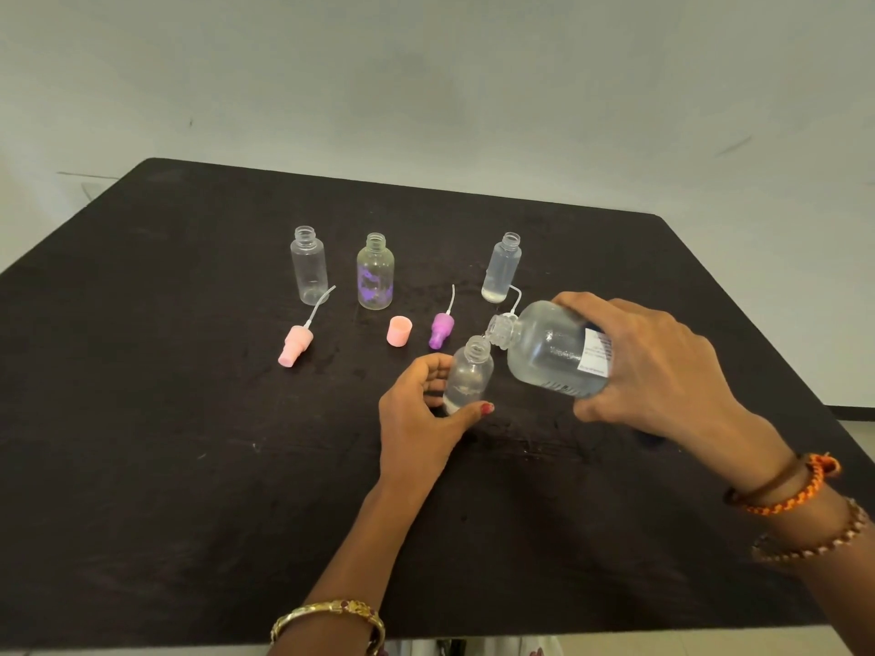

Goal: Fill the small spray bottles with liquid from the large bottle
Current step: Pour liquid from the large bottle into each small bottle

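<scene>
Leftmost, pink sprayer head (294, 345): lies on its side on the black table (142, 419), its thin dip tube slanting up toward the foot of the clear bottle behind it.
Clear small bottle (309, 265): upright, uncapped, in the back row at the left; it looks empty.
Purple-marked bottle (375, 272): upright and uncapped, just right of the clear one, with purple patches on its wall.
Pink cap (399, 330): stands alone in front of the purple-marked bottle, between the two sprayer heads.
Purple sprayer head (442, 330): lies near the pink cap, dip tube pointing away from the person.
Left hand (421, 414): curled round the held small bottle (468, 378), thumb with red nail across its base, fingers behind it; the bottle stands upright on the table with a little clear liquid at the bottom.
Back right bottle (502, 267): upright, uncapped, a shallow layer of liquid inside; a white dip tube shows beside its base, the head it belongs to hidden by the large bottle.
Large bottle (549, 350): tipped nearly level, its open mouth just over the held small bottle's neck, clear liquid inside, white label under the fingers.
Right hand (653, 366): grips the large bottle's body from above; beaded and orange thread bands sit on that wrist.
Near edge: a gold bangle (326, 617) circles the left wrist.
</scene>
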